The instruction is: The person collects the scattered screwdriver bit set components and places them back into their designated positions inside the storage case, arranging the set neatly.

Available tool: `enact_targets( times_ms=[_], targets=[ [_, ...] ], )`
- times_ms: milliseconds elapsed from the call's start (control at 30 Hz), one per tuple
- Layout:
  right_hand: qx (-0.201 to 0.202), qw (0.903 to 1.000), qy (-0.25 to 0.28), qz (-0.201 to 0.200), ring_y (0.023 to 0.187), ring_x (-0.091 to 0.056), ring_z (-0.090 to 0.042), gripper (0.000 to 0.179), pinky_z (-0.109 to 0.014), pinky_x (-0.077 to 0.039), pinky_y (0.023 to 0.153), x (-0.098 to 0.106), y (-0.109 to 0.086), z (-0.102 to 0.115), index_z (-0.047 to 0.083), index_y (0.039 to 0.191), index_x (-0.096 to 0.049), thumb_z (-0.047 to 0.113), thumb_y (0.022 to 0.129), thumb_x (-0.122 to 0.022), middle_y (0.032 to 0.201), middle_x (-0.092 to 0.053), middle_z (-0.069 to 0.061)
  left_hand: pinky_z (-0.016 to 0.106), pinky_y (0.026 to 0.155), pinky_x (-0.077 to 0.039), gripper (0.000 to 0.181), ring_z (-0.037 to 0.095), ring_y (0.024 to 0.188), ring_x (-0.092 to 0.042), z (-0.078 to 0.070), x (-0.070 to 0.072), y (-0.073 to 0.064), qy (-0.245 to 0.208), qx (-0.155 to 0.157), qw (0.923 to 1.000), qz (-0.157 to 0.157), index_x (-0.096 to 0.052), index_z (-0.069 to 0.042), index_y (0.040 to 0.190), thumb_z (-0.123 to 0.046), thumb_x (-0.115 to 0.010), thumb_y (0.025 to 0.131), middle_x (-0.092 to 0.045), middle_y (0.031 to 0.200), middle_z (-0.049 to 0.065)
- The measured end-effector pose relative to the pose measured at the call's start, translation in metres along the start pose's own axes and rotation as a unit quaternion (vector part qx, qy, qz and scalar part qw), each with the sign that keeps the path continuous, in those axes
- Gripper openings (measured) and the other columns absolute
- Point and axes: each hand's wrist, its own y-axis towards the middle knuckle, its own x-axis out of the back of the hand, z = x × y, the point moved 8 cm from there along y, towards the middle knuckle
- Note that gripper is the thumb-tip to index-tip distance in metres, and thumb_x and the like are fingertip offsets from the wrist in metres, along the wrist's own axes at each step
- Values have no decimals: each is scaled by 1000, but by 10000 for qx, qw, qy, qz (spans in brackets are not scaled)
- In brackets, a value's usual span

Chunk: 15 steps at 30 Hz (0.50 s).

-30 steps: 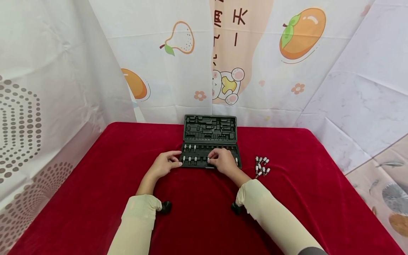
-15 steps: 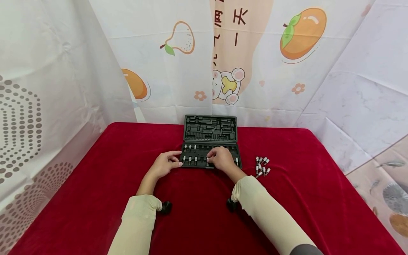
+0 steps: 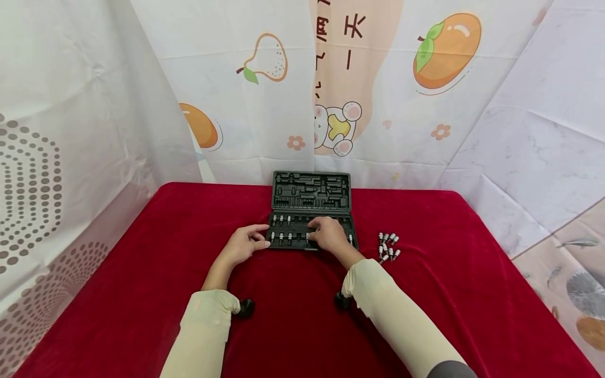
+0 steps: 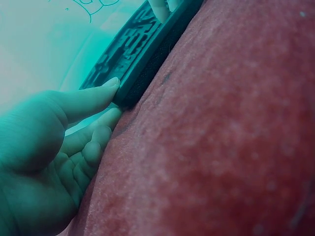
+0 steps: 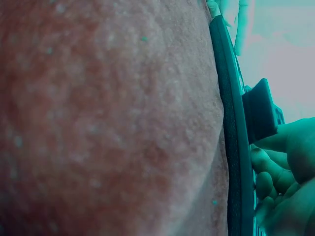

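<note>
A dark green socket case stands with its lid raised on the red cloth. Several silver bit sockets sit in its lower half, mostly at the left. The left hand touches the case's left edge, thumb at the near corner, index finger farther back; in the left wrist view its thumb lies on that corner. Over the case, the right hand has thumb and index finger apart, its thumb against a seated socket. The right wrist view shows the fingers beside a dark latch.
Several loose bit sockets lie on the red cloth to the right of the case. One more socket sits at the case's right end. A printed curtain hangs behind the table.
The right hand pinched the socket at the case's front row; now its index finger has lifted off and a gap shows. The right forearm has shifted slightly left. The left hand stays in place.
</note>
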Motion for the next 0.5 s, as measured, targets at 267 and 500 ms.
enact_targets(
  times_ms=[267, 500],
  targets=[
    [142, 9988, 406, -249, 66, -56, -16, 22, -32, -46, 61, 10, -2, -3, 12, 110, -72, 17, 88, -73, 77, -61, 0, 30, 57, -44, 50, 19, 63, -52, -1, 0, 0, -20, -18, 10000, -10, -57, -6, 136, -8, -71, 88, -64, 98, 10],
    [190, 9976, 465, -473, 66, -56, -16, 19, -33, -46, 62, 23, -4, -15, 9, 106, -73, 14, 88, -73, 75, -62, -1, 30, 57, -45, 50, 19, 63, -52, -1, 0, 0, -7, -53, 10000, 29, -56, -5, 137, -8, -71, 89, -64, 99, 11]
  ],
)
